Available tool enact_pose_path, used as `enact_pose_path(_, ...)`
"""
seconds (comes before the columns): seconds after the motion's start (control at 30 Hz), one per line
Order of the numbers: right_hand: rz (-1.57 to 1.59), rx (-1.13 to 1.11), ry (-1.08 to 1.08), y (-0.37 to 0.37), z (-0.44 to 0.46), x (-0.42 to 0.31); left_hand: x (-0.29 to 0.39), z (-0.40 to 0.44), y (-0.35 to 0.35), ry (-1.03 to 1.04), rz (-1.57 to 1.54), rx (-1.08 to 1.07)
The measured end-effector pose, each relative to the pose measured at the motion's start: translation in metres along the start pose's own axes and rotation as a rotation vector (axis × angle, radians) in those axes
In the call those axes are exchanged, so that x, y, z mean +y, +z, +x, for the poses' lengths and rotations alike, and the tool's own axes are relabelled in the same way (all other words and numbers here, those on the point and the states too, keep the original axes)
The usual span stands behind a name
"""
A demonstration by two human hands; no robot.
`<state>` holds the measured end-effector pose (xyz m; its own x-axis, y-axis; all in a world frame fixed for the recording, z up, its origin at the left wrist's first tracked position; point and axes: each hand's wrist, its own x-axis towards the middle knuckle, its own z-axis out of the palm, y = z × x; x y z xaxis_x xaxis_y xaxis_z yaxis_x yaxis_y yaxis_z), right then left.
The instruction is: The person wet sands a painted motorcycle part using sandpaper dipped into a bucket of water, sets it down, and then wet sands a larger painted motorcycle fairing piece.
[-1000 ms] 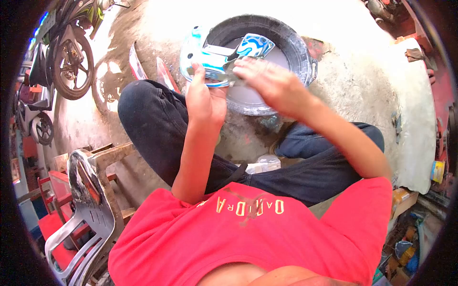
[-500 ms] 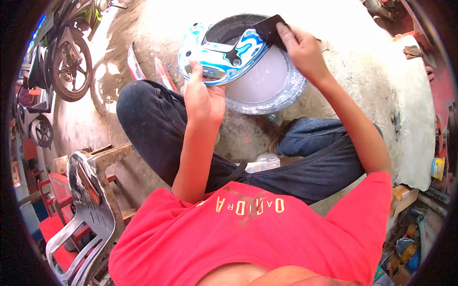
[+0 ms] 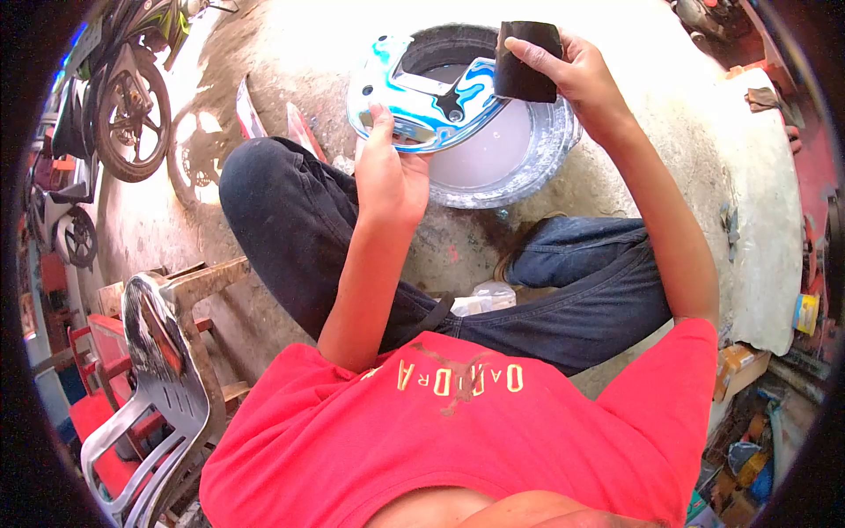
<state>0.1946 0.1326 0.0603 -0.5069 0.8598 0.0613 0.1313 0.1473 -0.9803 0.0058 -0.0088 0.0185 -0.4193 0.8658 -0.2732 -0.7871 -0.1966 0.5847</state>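
My left hand [image 3: 392, 176] is closed on the lower left part of a motorcycle body panel [image 3: 431, 114], glossy white with blue swirls, its thumb on top and the other fingers mostly hidden beneath. In my right hand [image 3: 590, 84] is a dark, slightly curved sheet of sandpaper [image 3: 528, 63], pinched with the thumb on its near face. The sandpaper overlaps the panel's right end; whether they touch I cannot tell. Beneath both is a round grey tub [image 3: 554, 158] holding cloudy, whitish water [image 3: 493, 150].
Red and white panel pieces [image 3: 304, 132] lie on the concrete floor left of the tub. A motorcycle wheel [image 3: 132, 114] stands at the upper left, and a grey plastic chair [image 3: 167, 370] at the lower left. A long pale slab [image 3: 766, 229] runs along the right.
The body panel and my left hand have shifted slightly right. My right hand has moved a little right, and the sandpaper has turned from a slant to nearly upright, showing more of its face.
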Motion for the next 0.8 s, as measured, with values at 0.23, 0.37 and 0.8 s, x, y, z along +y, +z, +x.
enact_pose_path(0.23,-0.498,0.351,-0.332,-0.012,0.017,0.023,-0.006,0.002,0.000,-0.022,-0.006,-0.033)
enact_pose_path(0.37,-0.215,0.173,-0.177,-0.014,0.000,-0.004,-0.008,-0.004,0.011,-0.041,-0.002,-0.030)
enact_pose_path(0.8,-0.757,-0.065,-0.764,0.046,-0.056,0.031,-0.022,0.003,0.022,-0.056,0.004,-0.075)
